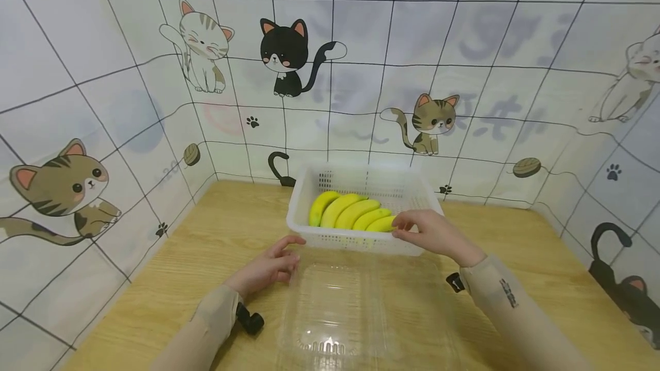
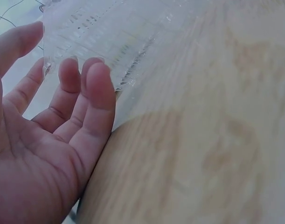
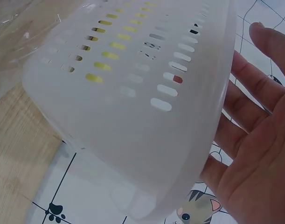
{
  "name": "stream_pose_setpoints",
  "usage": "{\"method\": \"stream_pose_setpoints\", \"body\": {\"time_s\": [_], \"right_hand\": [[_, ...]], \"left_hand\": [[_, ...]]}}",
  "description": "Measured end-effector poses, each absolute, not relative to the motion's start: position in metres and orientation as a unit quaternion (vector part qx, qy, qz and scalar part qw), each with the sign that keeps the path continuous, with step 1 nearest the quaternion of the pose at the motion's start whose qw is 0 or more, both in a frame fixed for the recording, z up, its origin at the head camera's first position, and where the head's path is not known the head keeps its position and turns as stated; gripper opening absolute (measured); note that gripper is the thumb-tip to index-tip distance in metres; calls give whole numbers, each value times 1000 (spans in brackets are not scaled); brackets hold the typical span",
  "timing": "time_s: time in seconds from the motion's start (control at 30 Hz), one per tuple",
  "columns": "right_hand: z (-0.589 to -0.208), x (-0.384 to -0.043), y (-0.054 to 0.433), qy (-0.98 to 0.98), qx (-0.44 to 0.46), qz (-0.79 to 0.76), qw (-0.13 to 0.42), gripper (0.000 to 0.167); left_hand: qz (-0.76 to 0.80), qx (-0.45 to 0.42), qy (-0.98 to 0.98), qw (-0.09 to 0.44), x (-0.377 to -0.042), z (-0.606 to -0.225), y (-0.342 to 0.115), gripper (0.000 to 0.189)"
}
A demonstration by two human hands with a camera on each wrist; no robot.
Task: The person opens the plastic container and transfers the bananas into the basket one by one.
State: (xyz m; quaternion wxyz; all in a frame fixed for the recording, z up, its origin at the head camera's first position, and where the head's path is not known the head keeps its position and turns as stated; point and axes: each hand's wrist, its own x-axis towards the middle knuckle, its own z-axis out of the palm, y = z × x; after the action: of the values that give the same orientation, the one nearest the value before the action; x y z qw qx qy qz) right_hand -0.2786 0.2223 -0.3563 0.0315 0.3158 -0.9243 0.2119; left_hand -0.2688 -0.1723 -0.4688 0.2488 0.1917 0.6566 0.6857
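A white plastic basket holds several yellow bananas lying side by side. My right hand is at the basket's front right rim, its fingertips beside the rightmost banana. In the right wrist view, its fingers pass partly behind the basket's rim, with the thumb apart from them. Below the basket, a clear plastic clamshell container lies spread out on the table. My left hand rests at its upper left corner, fingers loosely bent; in the left wrist view, the fingertips are right at the clear plastic.
The wooden table is backed by tiled-pattern walls with cartoon cats. Black wrist mounts sit on both sleeves. The basket stands close to the back wall.
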Motion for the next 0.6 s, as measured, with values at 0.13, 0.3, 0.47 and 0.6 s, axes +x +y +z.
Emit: {"method": "stream_pose_setpoints", "body": {"time_s": [0.13, 0.3, 0.47, 0.6], "right_hand": [[-355, -280, 222, -922, 318, 219, 37, 17], [-355, -283, 224, -919, 319, 226, 45, 17], [-351, -286, 227, -918, 314, 235, 49, 18], [-348, -288, 230, -919, 309, 239, 55, 20]], "left_hand": [[673, 190, 671, 247, -269, -467, -174, 48], [660, 174, 690, 243, -269, -465, -174, 48], [651, 161, 702, 240, -268, -462, -174, 48], [640, 174, 710, 236, -268, -457, -178, 51]]}}
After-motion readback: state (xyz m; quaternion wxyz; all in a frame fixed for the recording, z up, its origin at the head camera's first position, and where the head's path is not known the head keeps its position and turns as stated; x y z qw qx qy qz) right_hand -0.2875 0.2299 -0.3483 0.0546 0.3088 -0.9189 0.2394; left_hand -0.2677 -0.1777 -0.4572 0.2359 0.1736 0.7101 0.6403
